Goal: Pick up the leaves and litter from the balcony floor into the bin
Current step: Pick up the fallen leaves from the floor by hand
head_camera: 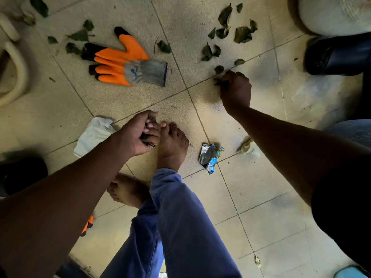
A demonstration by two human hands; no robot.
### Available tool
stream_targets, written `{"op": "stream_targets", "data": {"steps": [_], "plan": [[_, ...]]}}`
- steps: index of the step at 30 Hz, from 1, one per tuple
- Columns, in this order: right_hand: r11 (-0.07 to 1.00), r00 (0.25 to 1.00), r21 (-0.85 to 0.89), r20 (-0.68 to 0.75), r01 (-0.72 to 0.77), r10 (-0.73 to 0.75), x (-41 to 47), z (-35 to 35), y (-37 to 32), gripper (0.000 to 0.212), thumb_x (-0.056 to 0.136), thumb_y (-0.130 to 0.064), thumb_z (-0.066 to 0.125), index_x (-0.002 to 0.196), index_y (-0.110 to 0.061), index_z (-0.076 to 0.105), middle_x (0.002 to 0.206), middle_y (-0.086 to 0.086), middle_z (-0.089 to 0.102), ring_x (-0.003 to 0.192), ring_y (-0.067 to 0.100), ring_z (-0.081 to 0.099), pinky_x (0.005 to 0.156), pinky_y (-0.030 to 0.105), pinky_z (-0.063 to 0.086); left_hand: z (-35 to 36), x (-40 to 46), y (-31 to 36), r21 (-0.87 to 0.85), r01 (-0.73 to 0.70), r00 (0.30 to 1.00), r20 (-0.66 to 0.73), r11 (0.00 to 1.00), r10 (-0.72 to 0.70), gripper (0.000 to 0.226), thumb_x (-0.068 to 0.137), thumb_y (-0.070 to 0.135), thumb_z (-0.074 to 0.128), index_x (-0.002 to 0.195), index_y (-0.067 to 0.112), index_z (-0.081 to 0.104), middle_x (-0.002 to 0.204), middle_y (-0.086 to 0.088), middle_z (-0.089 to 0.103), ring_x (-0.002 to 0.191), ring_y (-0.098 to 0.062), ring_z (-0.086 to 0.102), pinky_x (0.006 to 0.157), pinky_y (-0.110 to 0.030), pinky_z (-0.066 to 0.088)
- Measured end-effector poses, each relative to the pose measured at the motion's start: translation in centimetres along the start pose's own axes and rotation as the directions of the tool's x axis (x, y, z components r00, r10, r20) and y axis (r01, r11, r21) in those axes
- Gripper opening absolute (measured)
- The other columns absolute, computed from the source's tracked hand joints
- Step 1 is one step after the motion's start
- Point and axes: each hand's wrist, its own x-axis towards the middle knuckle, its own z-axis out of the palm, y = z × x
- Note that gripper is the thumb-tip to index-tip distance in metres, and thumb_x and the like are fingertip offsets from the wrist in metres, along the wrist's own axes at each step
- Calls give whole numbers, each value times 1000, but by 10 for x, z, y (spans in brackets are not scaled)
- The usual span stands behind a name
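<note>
My left hand (138,133) hovers low over the tiled floor (120,101) and grips a bunch of dark dry leaves, just left of my bare foot (172,145). Further out, my right hand (235,90) is down at the floor, its fingers curled round leaves at a tile joint. Loose leaves (243,34) lie scattered beyond it, and more leaves (79,36) lie at the far left. A crumpled foil wrapper (209,157) lies right of my foot. Crumpled white paper (94,135) lies under my left wrist. No bin can be made out for certain.
An orange and grey work glove (124,64) lies flat on the floor ahead. A dark boot (339,55) and a white sack (333,15) stand at the far right. A pale curved object (18,73) is at the left edge, and a small crumpled scrap (249,147) lies under my right forearm.
</note>
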Motion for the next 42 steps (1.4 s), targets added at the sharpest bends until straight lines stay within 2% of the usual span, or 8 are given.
{"op": "stream_targets", "data": {"steps": [9,13,18,22,28,37,40,42], "plan": [[994,970,-28,-221,-109,100,-1,-13,10,13,81,-24,80,94,-23,77,111,2,61,101,19,54,85,19,38,1,-2,0,-8,-19,1000,10,1000,19,42,94,24,54,59,27,32,48,9,31,32,-2,24,37,-15,6],[997,985,13,-154,-76,77,-9,-11,20,14,79,-12,80,91,-19,76,114,5,62,99,18,60,85,23,50,1,0,0,-14,-23,1000,9,1000,23,43,95,25,54,58,26,33,48,10,31,32,-2,24,38,-15,6],[995,999,-97,-4,32,-33,-9,-4,9,15,90,-4,65,96,-13,74,112,8,64,97,23,62,75,23,42,2,5,-6,-29,-17,1000,4,999,17,44,97,25,53,57,25,34,46,9,35,31,-2,25,39,-14,5],[1000,997,-17,-78,-14,13,-2,-12,-4,12,91,-5,60,92,-14,67,92,1,72,79,12,60,67,22,40,2,4,-13,-45,-11,1000,10,999,11,48,98,26,51,51,23,38,45,9,37,29,-2,26,39,-15,4],[997,995,64,-89,50,-44,18,-14,-21,33,96,-6,56,123,-23,64,107,4,69,91,11,64,77,20,47,6,-4,-14,-16,6,999,51,1000,-5,59,99,27,46,41,19,49,44,10,34,29,-3,26,44,-15,1],[994,998,-104,-39,43,-47,23,-21,-11,12,94,-5,61,94,-9,72,125,12,50,99,23,60,74,12,38,-1,3,-3,-69,-25,999,19,997,26,43,96,25,54,57,25,34,47,9,34,32,-2,24,38,-15,5],[987,992,-135,-78,86,-97,31,-32,3,12,92,-5,64,93,-10,75,127,8,53,102,19,62,71,3,34,0,4,2,-59,-30,999,16,998,31,43,96,25,53,57,25,35,47,9,32,32,-2,24,37,-15,6],[985,991,-142,-70,101,-112,37,-35,11,12,92,-6,65,93,-12,76,121,7,61,102,20,64,78,11,43,0,5,6,-54,-34,999,10,998,35,42,95,26,54,58,26,34,47,9,31,31,-2,24,37,-15,6]]}}
